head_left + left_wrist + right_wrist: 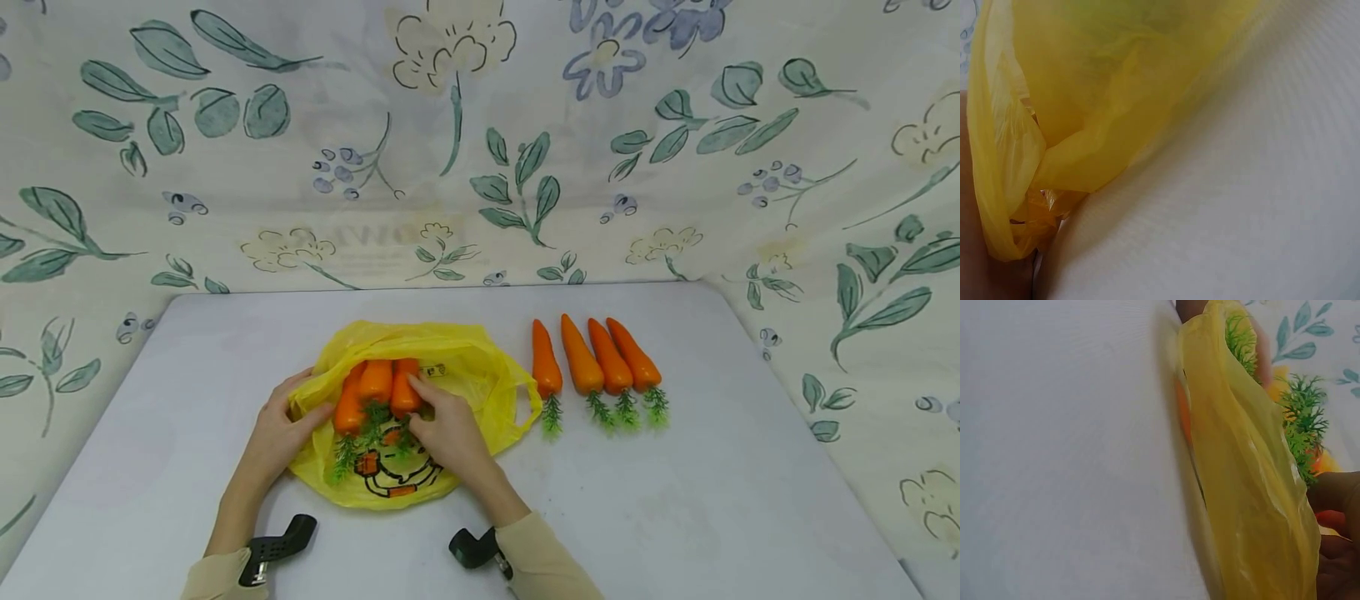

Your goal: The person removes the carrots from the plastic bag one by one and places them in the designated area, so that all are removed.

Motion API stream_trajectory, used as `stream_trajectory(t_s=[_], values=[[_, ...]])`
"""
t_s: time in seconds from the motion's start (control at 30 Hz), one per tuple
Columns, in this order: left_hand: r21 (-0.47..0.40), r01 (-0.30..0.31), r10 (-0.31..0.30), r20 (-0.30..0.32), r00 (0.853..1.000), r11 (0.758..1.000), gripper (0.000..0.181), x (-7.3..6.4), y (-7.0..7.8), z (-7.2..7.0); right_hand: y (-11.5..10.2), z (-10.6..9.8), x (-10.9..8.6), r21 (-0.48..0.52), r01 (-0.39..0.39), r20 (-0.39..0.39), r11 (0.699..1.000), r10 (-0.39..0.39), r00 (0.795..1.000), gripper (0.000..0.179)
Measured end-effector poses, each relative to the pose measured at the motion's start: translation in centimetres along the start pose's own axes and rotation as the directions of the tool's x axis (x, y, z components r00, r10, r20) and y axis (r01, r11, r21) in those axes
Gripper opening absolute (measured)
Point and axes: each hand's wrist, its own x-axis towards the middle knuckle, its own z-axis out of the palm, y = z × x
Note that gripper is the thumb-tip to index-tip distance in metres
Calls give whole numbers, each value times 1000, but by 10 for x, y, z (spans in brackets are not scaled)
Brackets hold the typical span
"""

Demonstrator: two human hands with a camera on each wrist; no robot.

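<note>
A yellow plastic bag lies on the table with its mouth spread toward me. Three orange toy carrots with green tops show in its opening: a left carrot, a middle carrot and a right carrot. My left hand grips the bag's left edge, thumb inside by the left carrot and fingers partly hidden by the plastic. With thumb and fingers my right hand pinches the right carrot. In the right wrist view, the bag's side hides part of that hand.
Several more toy carrots lie in a row on the white table, right of the bag. The bag's handle loop reaches close to the nearest one. Floral cloth rises behind the table and along its sides.
</note>
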Motion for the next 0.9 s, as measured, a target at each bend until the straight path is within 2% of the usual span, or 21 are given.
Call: stream_trajectory(t_s=[0.17, 0.53, 0.73, 0.9], values=[[-4, -7, 7, -5, 1000, 1000, 71, 0, -1, 0, 4, -3, -4, 36, 1, -19, 999, 0, 1000, 57], [-16, 18, -18, 15, 1000, 1000, 73, -1, 0, 1, 11, -13, -8, 226, -34, -52, 973, 47, 998, 48], [-14, 26, -25, 24, 999, 1000, 73, 0, 1, 0, 14, -20, -7, 233, -11, -88, 972, 33, 996, 43], [-14, 14, -14, 9, 1000, 1000, 72, 0, 0, -1, 12, -25, -10, 300, -30, -74, 953, 55, 996, 40]])
